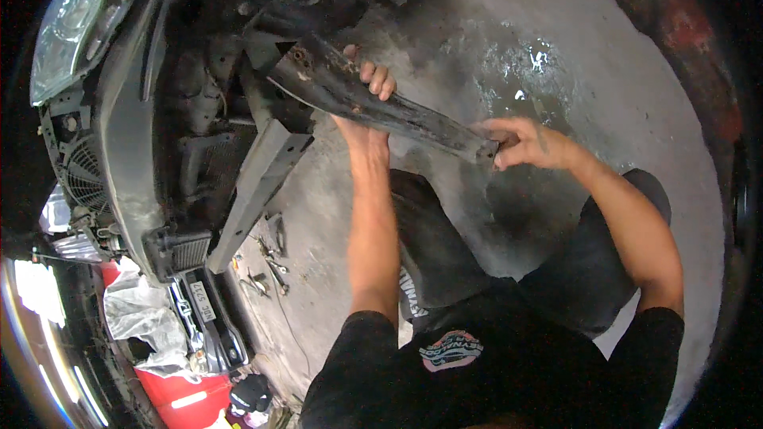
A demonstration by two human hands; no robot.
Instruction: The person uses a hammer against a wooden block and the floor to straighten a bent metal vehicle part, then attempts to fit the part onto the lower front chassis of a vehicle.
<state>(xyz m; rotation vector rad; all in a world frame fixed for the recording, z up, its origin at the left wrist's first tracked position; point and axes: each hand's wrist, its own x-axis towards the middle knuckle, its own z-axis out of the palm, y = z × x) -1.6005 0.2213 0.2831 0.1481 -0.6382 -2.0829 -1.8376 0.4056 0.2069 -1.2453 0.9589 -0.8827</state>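
A long dark metal beam lies diagonally across the middle of the view, its upper left end at the underside of the car's front. My left hand is wrapped round the beam from beneath, fingertips showing over its far edge. My right hand grips the beam's lower right end with thumb and fingers. I cannot tell whether the upper end is attached or loose. A straight grey metal bracket runs alongside on the left, below the bumper frame. My dark-clad legs are bent below the beam.
A headlight and fan sit at the far left. Tools and a cable lie on the stained concrete floor. A dark bumper with a plate, a plastic sheet and a red surface are at the lower left.
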